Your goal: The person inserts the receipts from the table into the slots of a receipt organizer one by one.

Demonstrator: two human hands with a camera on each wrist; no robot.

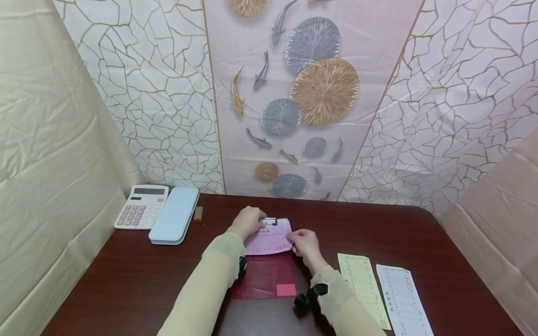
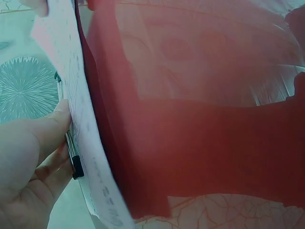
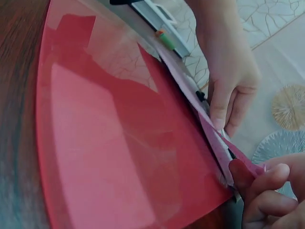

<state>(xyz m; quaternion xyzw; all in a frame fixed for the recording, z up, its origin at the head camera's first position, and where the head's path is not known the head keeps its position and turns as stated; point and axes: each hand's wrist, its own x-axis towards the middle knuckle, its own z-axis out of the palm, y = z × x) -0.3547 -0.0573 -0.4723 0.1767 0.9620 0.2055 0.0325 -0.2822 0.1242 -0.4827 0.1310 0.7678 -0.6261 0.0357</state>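
A glossy red folder [image 1: 258,280] lies on the table in front of me, with a metal clip [image 1: 271,220] at its far edge. Over its upper part sits a pink printed slip [image 1: 271,240]. My left hand [image 1: 247,223] is at the clip. In the left wrist view, the thumb and fingers of that hand [image 2: 28,152] pinch the clip from either side. With thumb and fingertips, my right hand [image 1: 307,247] holds the slip's right edge. The right wrist view shows the slip's corner [image 3: 252,167] bent up between those fingers.
At the back left are a white calculator [image 1: 143,207], a light blue case [image 1: 174,215] and a small green-and-orange eraser [image 1: 198,213]. Right of my right arm lie a yellow printed slip [image 1: 363,287] and a white one [image 1: 404,298]. Patterned cloth hangs behind the table.
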